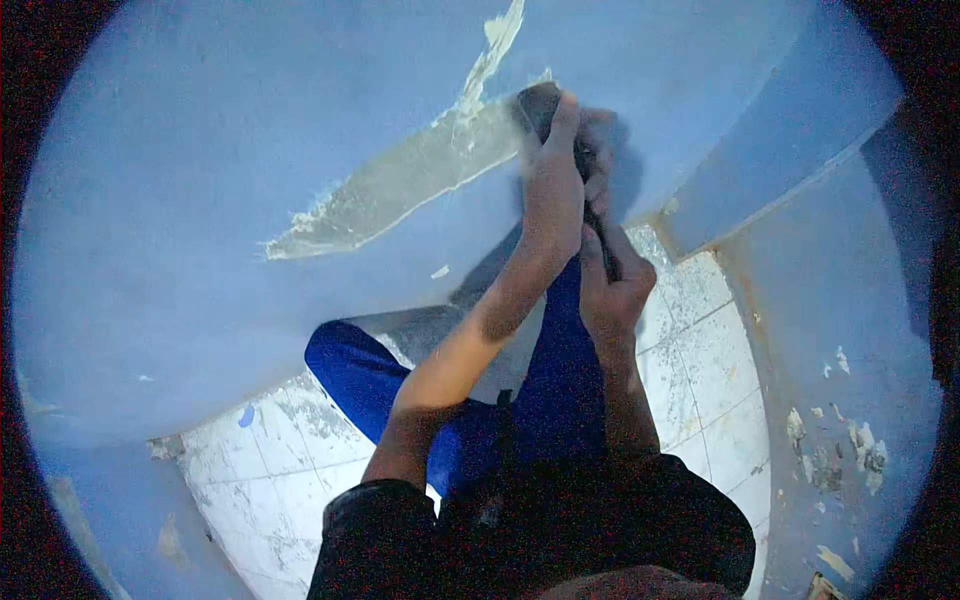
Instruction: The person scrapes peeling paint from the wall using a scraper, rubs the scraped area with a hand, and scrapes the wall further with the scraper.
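A dark, long tool with a broad flat end [540, 108] presses against the blue wall [260, 130], at the right end of a bare grey plaster strip [400, 185]. My left hand [558, 180] is closed around its upper part, close to the flat end. Lower down, my right hand [615, 285] grips the tool's lower part. Fingers and shadow hide much of the tool, so its exact kind is unclear. Ragged pale paint edges line the strip, and a narrow peeled streak [490, 60] runs upward from it.
White tiles [700, 350] with grey flecks cover the floor around my blue-trousered legs [560, 370]. A wall corner and ledge [780, 200] rise at the right. Chipped paint patches [865, 450] mark the right-hand wall. Black vignetting hides the view's corners.
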A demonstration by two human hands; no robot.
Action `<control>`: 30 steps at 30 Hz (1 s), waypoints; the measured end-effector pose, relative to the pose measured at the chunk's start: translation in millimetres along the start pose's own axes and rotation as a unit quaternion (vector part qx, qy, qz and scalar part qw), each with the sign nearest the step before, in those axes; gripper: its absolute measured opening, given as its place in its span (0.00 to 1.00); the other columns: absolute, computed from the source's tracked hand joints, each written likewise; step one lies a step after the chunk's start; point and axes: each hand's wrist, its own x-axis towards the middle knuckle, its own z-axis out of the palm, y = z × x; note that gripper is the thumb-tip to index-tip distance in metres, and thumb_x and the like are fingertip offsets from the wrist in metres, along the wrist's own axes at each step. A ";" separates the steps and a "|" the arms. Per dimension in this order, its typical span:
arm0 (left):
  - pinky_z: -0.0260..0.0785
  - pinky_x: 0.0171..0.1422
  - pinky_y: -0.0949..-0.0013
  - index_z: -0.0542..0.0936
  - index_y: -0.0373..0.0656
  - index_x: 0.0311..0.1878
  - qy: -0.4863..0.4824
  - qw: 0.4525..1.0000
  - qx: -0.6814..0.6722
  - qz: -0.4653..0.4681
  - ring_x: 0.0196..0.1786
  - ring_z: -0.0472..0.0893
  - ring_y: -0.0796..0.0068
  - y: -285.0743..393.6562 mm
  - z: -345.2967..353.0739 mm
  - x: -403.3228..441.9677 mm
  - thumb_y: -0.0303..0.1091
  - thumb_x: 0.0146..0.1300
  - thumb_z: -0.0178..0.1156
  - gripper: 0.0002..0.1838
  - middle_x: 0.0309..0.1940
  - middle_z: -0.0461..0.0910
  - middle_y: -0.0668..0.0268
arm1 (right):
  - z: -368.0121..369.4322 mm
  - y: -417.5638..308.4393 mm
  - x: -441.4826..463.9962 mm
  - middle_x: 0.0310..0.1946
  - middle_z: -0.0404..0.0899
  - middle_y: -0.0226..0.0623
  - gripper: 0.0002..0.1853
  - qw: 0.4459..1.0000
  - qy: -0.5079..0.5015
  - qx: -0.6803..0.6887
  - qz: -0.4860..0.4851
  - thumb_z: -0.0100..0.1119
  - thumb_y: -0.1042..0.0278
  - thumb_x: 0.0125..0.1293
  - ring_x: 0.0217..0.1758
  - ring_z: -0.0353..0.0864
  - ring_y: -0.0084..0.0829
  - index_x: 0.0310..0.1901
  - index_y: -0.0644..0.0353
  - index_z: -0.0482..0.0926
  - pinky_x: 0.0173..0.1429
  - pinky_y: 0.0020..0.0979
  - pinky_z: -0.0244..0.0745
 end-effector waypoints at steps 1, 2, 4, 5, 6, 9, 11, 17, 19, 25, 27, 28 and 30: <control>0.55 0.16 0.76 0.77 0.38 0.35 0.024 1.000 0.006 -0.019 0.13 0.62 0.83 -5.9 -4.2 -3.6 0.56 0.68 0.51 0.26 0.15 0.67 0.73 | -1.0 4.5 -4.5 0.43 0.83 0.49 0.15 0.999 0.002 -0.023 -0.031 0.58 0.73 0.63 0.47 0.82 0.37 0.51 0.67 0.79 0.52 0.32 0.73; 0.53 0.16 0.77 0.78 0.38 0.35 0.043 0.998 0.014 -0.036 0.13 0.61 0.83 -13.2 -9.8 -5.8 0.57 0.67 0.51 0.26 0.15 0.66 0.73 | -0.2 12.2 -8.1 0.42 0.83 0.48 0.15 0.997 0.008 -0.043 -0.066 0.58 0.73 0.63 0.45 0.83 0.36 0.51 0.67 0.79 0.51 0.32 0.74; 0.50 0.16 0.77 0.78 0.39 0.36 0.036 0.998 0.015 -0.053 0.13 0.59 0.83 -14.3 -12.5 -1.3 0.57 0.67 0.50 0.26 0.15 0.65 0.74 | 4.3 19.1 -6.3 0.40 0.84 0.47 0.13 0.983 0.028 -0.077 -0.166 0.58 0.73 0.63 0.41 0.84 0.35 0.48 0.67 0.80 0.48 0.32 0.75; 0.50 0.16 0.78 0.78 0.39 0.36 0.022 0.998 0.007 -0.060 0.13 0.59 0.83 -13.9 -15.6 -2.3 0.57 0.67 0.50 0.26 0.15 0.65 0.75 | 6.0 18.9 0.7 0.40 0.83 0.47 0.13 0.986 0.023 -0.073 -0.145 0.58 0.73 0.63 0.41 0.84 0.35 0.48 0.67 0.80 0.47 0.31 0.75; 0.49 0.16 0.78 0.78 0.40 0.36 0.016 0.997 -0.004 -0.075 0.13 0.59 0.83 -16.4 -21.2 -5.2 0.58 0.67 0.50 0.26 0.15 0.65 0.75 | 5.1 18.0 1.5 0.40 0.83 0.47 0.12 0.991 0.013 -0.072 -0.115 0.58 0.72 0.63 0.41 0.83 0.34 0.47 0.67 0.80 0.47 0.31 0.75; 0.49 0.17 0.78 0.78 0.41 0.36 -0.036 0.999 -0.012 -0.032 0.13 0.59 0.83 8.8 0.5 1.9 0.58 0.67 0.49 0.26 0.15 0.64 0.76 | 3.1 8.2 -2.8 0.38 0.83 0.48 0.11 0.996 0.013 -0.051 -0.071 0.57 0.72 0.64 0.40 0.83 0.31 0.46 0.67 0.81 0.45 0.30 0.74; 0.48 0.16 0.77 0.76 0.40 0.35 0.010 1.000 0.022 -0.019 0.14 0.60 0.85 -8.5 -10.0 2.6 0.59 0.67 0.49 0.27 0.15 0.64 0.75 | 1.9 8.0 -1.0 0.38 0.83 0.49 0.12 0.997 0.004 -0.045 -0.066 0.57 0.71 0.64 0.39 0.83 0.30 0.47 0.66 0.81 0.45 0.29 0.74; 0.49 0.18 0.76 0.75 0.43 0.33 -0.013 0.999 0.004 0.035 0.15 0.60 0.84 -10.0 -13.8 9.4 0.57 0.66 0.52 0.24 0.15 0.63 0.76 | 5.8 19.5 -1.5 0.38 0.84 0.48 0.15 0.995 0.004 -0.068 -0.079 0.58 0.69 0.65 0.39 0.81 0.23 0.52 0.65 0.79 0.43 0.28 0.74; 0.50 0.19 0.77 0.75 0.44 0.33 -0.023 0.999 -0.032 -0.025 0.15 0.60 0.84 -0.2 -7.3 2.8 0.57 0.66 0.52 0.23 0.15 0.63 0.76 | -1.9 11.3 4.0 0.40 0.84 0.48 0.16 0.998 -0.024 -0.055 -0.029 0.58 0.69 0.65 0.42 0.81 0.23 0.52 0.65 0.78 0.45 0.28 0.74; 0.50 0.18 0.77 0.75 0.46 0.31 -0.003 1.000 0.000 -0.017 0.16 0.60 0.84 -17.9 -24.7 -0.2 0.56 0.68 0.49 0.22 0.15 0.62 0.76 | 2.3 38.6 -7.4 0.36 0.84 0.45 0.15 0.990 -0.020 -0.092 -0.103 0.59 0.71 0.64 0.37 0.78 0.20 0.51 0.67 0.79 0.43 0.25 0.73; 0.50 0.18 0.77 0.75 0.46 0.30 -0.054 0.998 0.004 0.019 0.16 0.60 0.84 1.3 -10.4 8.3 0.56 0.67 0.50 0.22 0.15 0.62 0.76 | 4.8 15.3 9.8 0.37 0.84 0.45 0.16 0.995 -0.008 -0.049 -0.085 0.59 0.71 0.63 0.40 0.79 0.22 0.51 0.68 0.79 0.46 0.26 0.73; 0.50 0.18 0.77 0.74 0.46 0.30 -0.078 0.996 0.004 0.038 0.16 0.60 0.84 6.1 -5.5 9.8 0.56 0.67 0.50 0.22 0.15 0.62 0.76 | 1.0 8.4 9.1 0.38 0.84 0.45 0.16 0.997 -0.024 -0.061 -0.049 0.59 0.72 0.63 0.42 0.81 0.26 0.51 0.69 0.78 0.48 0.28 0.74; 0.50 0.19 0.77 0.74 0.46 0.30 -0.031 1.000 0.000 0.005 0.16 0.60 0.84 -1.6 -11.0 5.3 0.56 0.67 0.50 0.22 0.15 0.63 0.76 | 2.9 15.8 3.0 0.38 0.84 0.46 0.15 0.996 -0.015 -0.059 -0.062 0.58 0.73 0.63 0.42 0.81 0.27 0.51 0.69 0.78 0.48 0.28 0.74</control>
